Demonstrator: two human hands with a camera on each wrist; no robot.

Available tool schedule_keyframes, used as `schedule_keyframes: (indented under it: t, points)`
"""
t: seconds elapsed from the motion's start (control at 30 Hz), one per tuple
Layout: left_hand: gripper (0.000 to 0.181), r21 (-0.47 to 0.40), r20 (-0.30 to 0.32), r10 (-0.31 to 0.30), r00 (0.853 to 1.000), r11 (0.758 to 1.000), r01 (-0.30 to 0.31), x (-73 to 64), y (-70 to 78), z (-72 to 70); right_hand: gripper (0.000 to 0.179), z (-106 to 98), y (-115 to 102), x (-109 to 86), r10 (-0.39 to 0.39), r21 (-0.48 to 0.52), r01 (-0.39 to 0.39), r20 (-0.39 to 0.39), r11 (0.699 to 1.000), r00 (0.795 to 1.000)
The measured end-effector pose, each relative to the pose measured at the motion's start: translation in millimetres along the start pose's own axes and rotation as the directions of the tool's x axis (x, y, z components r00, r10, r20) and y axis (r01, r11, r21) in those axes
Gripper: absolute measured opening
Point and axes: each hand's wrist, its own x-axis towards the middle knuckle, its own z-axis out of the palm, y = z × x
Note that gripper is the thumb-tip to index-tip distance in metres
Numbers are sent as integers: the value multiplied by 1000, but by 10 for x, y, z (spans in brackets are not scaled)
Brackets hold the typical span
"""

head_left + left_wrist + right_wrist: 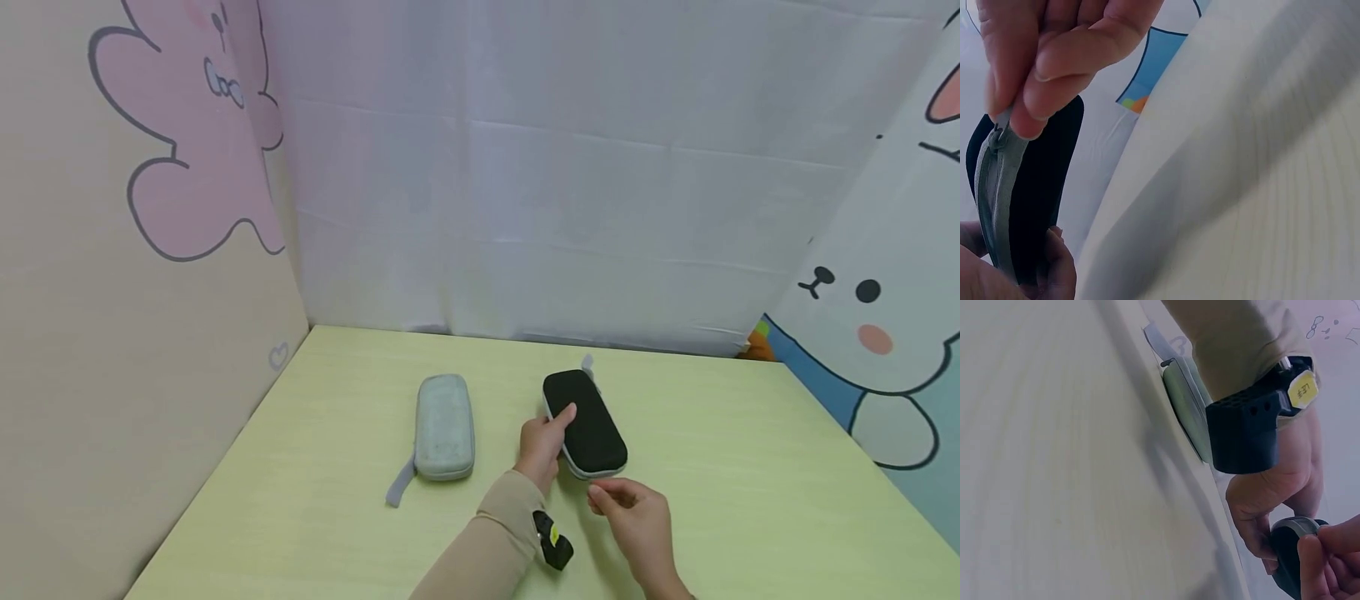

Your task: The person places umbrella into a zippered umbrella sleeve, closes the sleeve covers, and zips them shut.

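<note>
My left hand point(542, 446) grips a black zippered case point(588, 417) by its left side, thumb on the top face. Light grey zipper tape runs round the case's edge, and a grey strap point(587, 363) sticks out at its far end. At the near end, my right hand point(637, 521) pinches the zipper pull point(1002, 119) between thumb and fingertips, as the left wrist view shows. To the left, apart from both hands, a pale grey-green zippered case point(444, 427) lies on the table with its grey strap point(401, 485) toward me.
The pale yellow-green table point(322, 517) meets a white cloth backdrop point(525, 208) at its far edge. Side panels carry a pink cartoon figure point(202, 150) on the left and a white cartoon animal on the right. A black wrist camera point(553, 540) sits on the left sleeve.
</note>
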Motion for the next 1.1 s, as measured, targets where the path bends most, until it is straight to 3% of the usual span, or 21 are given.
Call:
schedule_keyframes:
  t: [0.23, 0.47, 0.67, 0.93, 1.1]
  points:
    - [53, -43, 8, -3, 1000, 999, 3, 2, 1, -10, 8, -9, 23, 20, -37, -13, 36, -43, 999, 998]
    - [56, -246, 128, -39, 991, 967, 69, 13, 37, -55, 9, -130, 19, 120, -18, -18, 16, -96, 1000, 995]
    - [64, -275, 150, -56, 987, 957, 96, 14, 79, -88, 11, -241, 32, 246, -2, -35, -3, -131, 999, 991]
    - [62, -395, 175, -9, 985, 916, 79, 2, 73, -80, 14, -314, 52, 387, -11, -26, 7, -164, 1000, 986]
    - [59, -441, 152, 21, 988, 896, 49, -1, 48, -56, 15, -303, 60, 391, 10, -17, -13, -164, 1000, 986]
